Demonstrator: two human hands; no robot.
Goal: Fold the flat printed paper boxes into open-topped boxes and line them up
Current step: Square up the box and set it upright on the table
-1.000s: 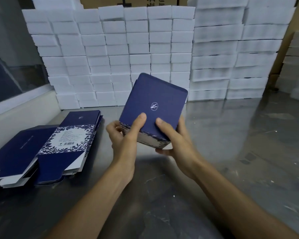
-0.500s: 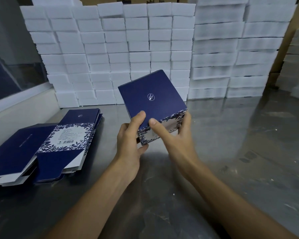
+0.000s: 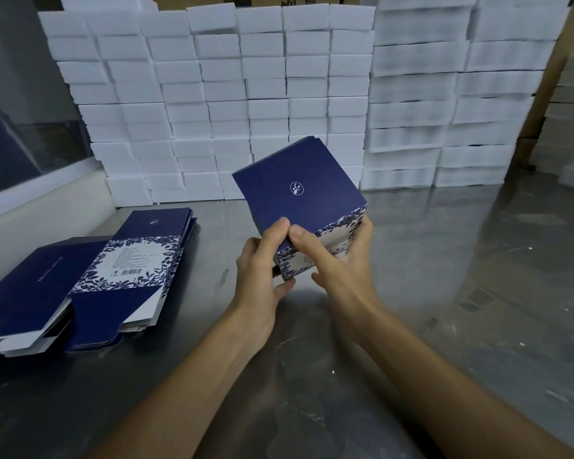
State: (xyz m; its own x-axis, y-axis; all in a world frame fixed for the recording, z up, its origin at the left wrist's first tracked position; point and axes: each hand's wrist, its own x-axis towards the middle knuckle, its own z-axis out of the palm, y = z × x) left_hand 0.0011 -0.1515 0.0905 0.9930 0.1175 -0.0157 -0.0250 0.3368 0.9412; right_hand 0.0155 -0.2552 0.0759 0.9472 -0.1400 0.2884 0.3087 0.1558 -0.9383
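One box [image 3: 299,193] popped into shape, held above the desk [image 3: 444,293] in a two-hand grip: left hand [image 3: 262,276] and right hand [image 3: 338,256] both pinching its near corner. Left of the grip, flat boxes [image 3: 90,279] stacked, unfolded. No finished row visible.

Steel table [image 3: 444,293]: flat box stacks [image 3: 90,279], white foam blocks [image 3: 232,104].
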